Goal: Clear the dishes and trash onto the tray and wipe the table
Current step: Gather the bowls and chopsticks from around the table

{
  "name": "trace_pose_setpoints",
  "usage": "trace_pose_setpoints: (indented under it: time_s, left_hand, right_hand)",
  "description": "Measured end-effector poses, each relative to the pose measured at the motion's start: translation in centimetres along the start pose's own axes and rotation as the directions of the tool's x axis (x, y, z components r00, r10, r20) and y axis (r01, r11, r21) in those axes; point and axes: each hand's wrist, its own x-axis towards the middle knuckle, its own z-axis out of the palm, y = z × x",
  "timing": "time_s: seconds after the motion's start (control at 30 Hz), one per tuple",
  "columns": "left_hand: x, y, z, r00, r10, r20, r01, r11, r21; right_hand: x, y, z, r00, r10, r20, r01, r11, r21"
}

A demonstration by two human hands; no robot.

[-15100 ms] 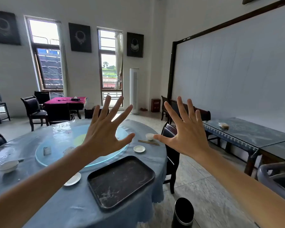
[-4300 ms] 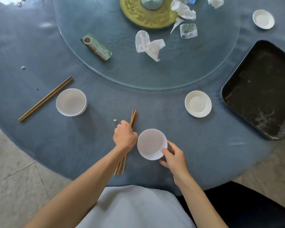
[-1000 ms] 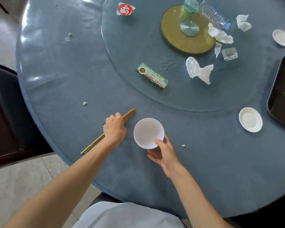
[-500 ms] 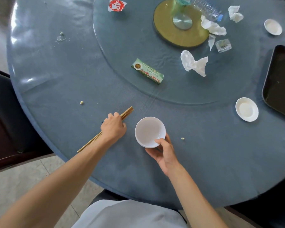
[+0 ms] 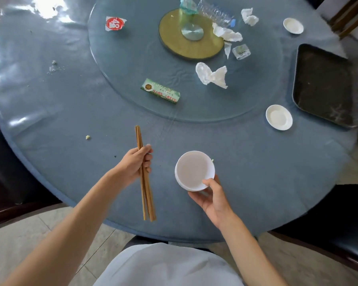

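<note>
A round table (image 5: 50,112) under a blue cloth fills most of the view, and a glass turntable (image 5: 132,58) sits on its middle over a yellow hub disc (image 5: 174,46). The black tray (image 5: 322,83) lies at the table's right edge with nothing on it. Dark chairs (image 5: 339,234) stand at the near right and the left.

On the glass lie a clear plastic bottle (image 5: 215,12) on its side near the hub, a green packet (image 5: 160,93) toward the near rim, a crumpled white tissue (image 5: 211,76) and two more tissue wads (image 5: 227,34) by the hub, a small clear plastic cup (image 5: 241,52) and a red-and-white lid (image 5: 114,23) on the far left. A small white saucer (image 5: 279,117) rests on the cloth between the tray and the turntable's edge; a second saucer (image 5: 293,25) sits farther back on the right.

The right hand (image 5: 213,200) grips a white bowl (image 5: 194,170) from below, thumb over the near rim (whether the bowl is touching the cloth cannot be told). The left hand (image 5: 135,163) is closed around wooden chopsticks (image 5: 144,172), well left of the tray; they point away from the person. Crumbs (image 5: 88,137) dot the cloth to the left.
</note>
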Motion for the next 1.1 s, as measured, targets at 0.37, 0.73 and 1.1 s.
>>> trace_pose_setpoints:
  time_s: [0.37, 0.73, 1.1]
  left_hand:
    - [-6.5, -8.5, 10.8, 0.943, -0.123, 0.31, 0.188, 0.964, -0.19]
    - [-16.6, -26.0, 23.9, 0.847, -0.291, 0.445, 0.291, 0.954, 0.071]
    - [-25.3, -38.1, 38.3, 0.681, -0.469, 0.562, 0.293, 0.879, 0.378]
  right_hand:
    - [-9.2, 1.7, -13.0, 0.978, -0.161, -0.132, 0.192, 0.943, 0.271]
    - [-23.7, 10.4, -30.7, 0.934, -0.14, -0.329, 0.301, 0.803, 0.514]
    - [-34.0, 14.7, -45.5, 0.83, -0.133, -0.541, 0.521, 0.531, 0.668]
